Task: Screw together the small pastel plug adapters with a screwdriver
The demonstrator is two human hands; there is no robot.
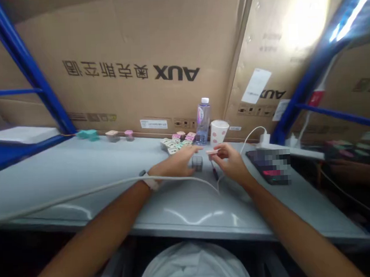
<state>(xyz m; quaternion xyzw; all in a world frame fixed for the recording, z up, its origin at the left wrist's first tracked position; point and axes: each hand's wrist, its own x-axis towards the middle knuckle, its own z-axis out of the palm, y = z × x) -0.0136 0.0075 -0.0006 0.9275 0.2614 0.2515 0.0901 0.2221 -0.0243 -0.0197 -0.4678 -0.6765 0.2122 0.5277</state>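
Note:
My left hand [176,163] rests over the grey table [81,173], its fingers pointing right and holding nothing. Just past its fingertips stands a small dark transparent cube-shaped container [197,163]. My right hand [231,163] pinches a small pink and cream plastic piece [212,152] between fingers and thumb. Below that piece, a dark-handled small tool with a red mark [215,173] lies on the table. A cluster of small pastel plastic pieces [175,144] sits behind my left fingertips, with some partly hidden by others.
A water bottle [203,122] and a pink-dotted paper cup [219,132] stand behind my hands. A white cable [174,178] crosses my left wrist. To the right lies a dark pad [268,166]. Cardboard boxes [121,46] and blue shelf uprights [29,68] stand behind the table.

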